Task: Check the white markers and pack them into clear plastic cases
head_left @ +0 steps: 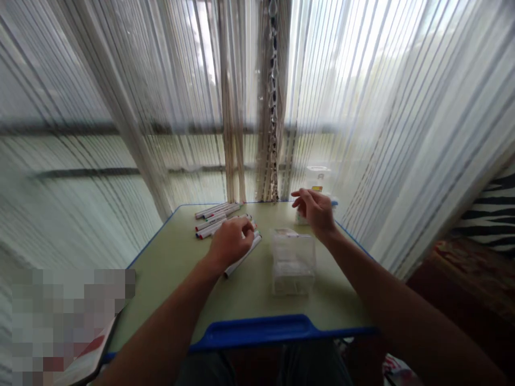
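White markers (217, 219) with coloured ends lie in a loose pile on the pale green tabletop (169, 279). Over the near right side of that pile is my left hand (230, 242), its fingers curled together; whether a marker is between them is hidden. One marker (243, 257) lies slanted just beside this hand. To the right stands a clear plastic box (293, 262). My right hand (316, 210) is raised beyond the box, with fingers apart and pointing left, and nothing visible in them. Behind it a white container (301, 219) is partly covered.
A blue rim with a moulded tray (259, 328) runs along the table's near edge. Striped string curtains (181, 107) hang close behind the table. At the lower left a flat object (90, 354) is partly blurred out. A clear case (319, 176) stands at the back right.
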Tool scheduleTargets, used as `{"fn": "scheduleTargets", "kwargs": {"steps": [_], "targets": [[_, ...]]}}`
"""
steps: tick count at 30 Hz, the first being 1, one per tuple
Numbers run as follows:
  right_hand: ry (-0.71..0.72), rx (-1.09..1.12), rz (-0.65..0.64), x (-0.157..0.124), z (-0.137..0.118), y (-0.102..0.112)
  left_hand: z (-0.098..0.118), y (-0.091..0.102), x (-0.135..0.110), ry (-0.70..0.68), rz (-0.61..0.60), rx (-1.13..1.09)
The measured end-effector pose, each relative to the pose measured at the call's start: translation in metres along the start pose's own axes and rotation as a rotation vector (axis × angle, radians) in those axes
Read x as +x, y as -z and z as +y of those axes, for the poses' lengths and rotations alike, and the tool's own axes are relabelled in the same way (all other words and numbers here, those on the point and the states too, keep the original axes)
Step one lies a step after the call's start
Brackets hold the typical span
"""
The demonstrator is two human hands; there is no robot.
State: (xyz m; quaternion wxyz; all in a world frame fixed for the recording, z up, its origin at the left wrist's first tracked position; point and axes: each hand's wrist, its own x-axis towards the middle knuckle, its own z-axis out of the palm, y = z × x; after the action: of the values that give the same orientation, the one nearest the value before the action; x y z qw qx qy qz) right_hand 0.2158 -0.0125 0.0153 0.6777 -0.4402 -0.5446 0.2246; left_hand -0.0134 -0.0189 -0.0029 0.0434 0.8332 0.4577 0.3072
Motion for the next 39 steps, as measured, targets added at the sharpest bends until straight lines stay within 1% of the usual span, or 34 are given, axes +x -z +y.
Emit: {"fn": "scheduleTargets", "kwargs": {"steps": [2, 4, 6, 9, 13, 16, 21, 23, 25, 33, 39], "targets": [[0.019, -0.024, -0.021, -0.009, 0.006, 0.005, 0.004, -0.003, -0.003, -0.033, -0.077, 0.05], [0.027, -0.026, -0.044, -0.015, 0.01, 0.009, 0.007, -0.006, -0.004, -0.021, -0.146, 0.091], [0.037, -0.014, -0.052, -0.017, 0.011, 0.01, 0.008, -0.01, -0.005, 0.0, -0.184, 0.129], [0.055, -0.035, -0.078, -0.02, 0.012, 0.01, 0.007, -0.012, -0.008, -0.009, -0.208, 0.204], [0.023, -0.082, -0.102, -0.022, 0.014, 0.01, 0.007, -0.013, -0.011, -0.016, -0.29, 0.281], [0.019, -0.116, -0.11, -0.024, 0.015, 0.01, 0.009, -0.016, -0.012, -0.033, -0.282, 0.277], [0.019, -0.113, -0.088, -0.027, 0.012, 0.008, 0.013, -0.017, -0.012, -0.017, -0.317, 0.251], [0.029, -0.102, -0.06, -0.027, 0.01, 0.008, 0.014, -0.016, -0.01, 0.002, -0.291, 0.225], [0.026, -0.094, -0.043, -0.027, 0.009, 0.007, 0.015, -0.015, -0.008, 0.016, -0.236, 0.186], [-0.018, -0.113, -0.045, -0.028, 0.013, 0.012, 0.021, -0.02, -0.001, 0.013, -0.025, -0.02], [-0.015, -0.097, -0.043, -0.026, 0.013, 0.012, 0.027, -0.023, -0.001, 0.045, 0.026, -0.047]]}}
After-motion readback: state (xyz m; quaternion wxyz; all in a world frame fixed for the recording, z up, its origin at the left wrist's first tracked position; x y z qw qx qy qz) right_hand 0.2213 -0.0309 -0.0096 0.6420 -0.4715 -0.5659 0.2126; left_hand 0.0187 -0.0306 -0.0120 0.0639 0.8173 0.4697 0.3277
